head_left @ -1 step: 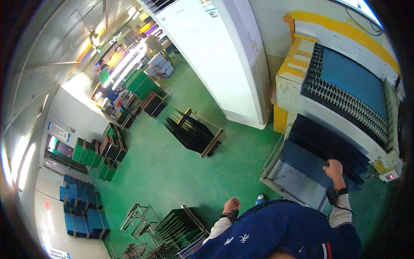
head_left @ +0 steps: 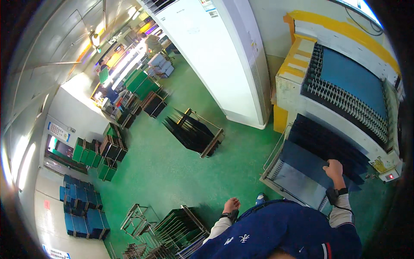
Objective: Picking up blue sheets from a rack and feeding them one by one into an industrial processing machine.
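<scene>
My right hand [head_left: 334, 169] is closed on the upper edge of a thin dark blue panel [head_left: 302, 159]. That panel stands tilted in a metal slotted rack [head_left: 268, 176] in front of me, at the foot of the machine. Behind it in the same rack lean several darker panels [head_left: 321, 136]. A paler grey-blue surface [head_left: 297, 177] shows at the rack's near side. Away from the rack, low by my body, my left hand [head_left: 232, 205] has its fingers curled in, and nothing shows in them.
Above the rack stands a white machine with rows of rollers [head_left: 345, 108] and a blue sheet [head_left: 351, 75] on them. A tall white cabinet [head_left: 215, 56] rises beyond. Racks of dark panels [head_left: 189, 131] and green panels [head_left: 183, 224] stand on the green floor [head_left: 172, 177].
</scene>
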`<state>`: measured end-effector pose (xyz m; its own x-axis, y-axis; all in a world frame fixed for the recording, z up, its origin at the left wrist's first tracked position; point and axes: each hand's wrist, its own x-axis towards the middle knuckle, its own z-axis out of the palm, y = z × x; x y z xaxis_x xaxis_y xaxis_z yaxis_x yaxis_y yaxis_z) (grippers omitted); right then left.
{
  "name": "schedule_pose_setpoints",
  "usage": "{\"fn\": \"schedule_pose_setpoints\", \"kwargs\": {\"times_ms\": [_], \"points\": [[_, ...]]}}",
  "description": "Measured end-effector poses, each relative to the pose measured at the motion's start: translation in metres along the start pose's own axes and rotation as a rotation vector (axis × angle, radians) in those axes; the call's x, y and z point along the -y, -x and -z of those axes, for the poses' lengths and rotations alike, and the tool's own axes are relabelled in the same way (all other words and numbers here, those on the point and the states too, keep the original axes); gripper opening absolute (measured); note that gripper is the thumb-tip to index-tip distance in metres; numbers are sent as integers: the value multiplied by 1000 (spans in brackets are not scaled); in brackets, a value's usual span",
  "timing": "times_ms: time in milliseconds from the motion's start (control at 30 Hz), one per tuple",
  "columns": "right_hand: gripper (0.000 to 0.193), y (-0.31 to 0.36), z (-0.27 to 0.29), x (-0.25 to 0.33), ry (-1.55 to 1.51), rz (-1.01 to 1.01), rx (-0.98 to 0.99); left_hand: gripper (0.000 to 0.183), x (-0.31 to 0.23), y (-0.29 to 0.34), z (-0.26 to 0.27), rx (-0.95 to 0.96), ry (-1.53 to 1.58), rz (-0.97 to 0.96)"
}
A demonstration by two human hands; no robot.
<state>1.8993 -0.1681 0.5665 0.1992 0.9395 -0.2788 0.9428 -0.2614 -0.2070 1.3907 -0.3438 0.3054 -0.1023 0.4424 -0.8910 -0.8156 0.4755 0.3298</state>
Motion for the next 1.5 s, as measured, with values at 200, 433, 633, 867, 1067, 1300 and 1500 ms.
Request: {"fn": "schedule_pose_setpoints", "kwargs": {"times_ms": [200,433,633,867,1067,1300,1500], "points": [[37,0,1,6,-21,19,-3,10,10,-8,16,38,78,-60],[37,1,-1,1,-17,14,0,9,-2,33,-24,-100,-28,-36],[35,-1,-3,1,-11,34,-42,9,0,12,-7,-61,-5,13],[35,2,4,6,-42,6,-22,12,3,15,-13,-15,-15,-9],[33,3,-1,1,-31,46,-81,12,2,18,-17,1,8,-14],[33,2,3,5,-20,23,-34,11,3,16,-16,10,32,-25],[31,2,3,4,-28,32,-49,13,6,4,-11,9,9,-17]]}}
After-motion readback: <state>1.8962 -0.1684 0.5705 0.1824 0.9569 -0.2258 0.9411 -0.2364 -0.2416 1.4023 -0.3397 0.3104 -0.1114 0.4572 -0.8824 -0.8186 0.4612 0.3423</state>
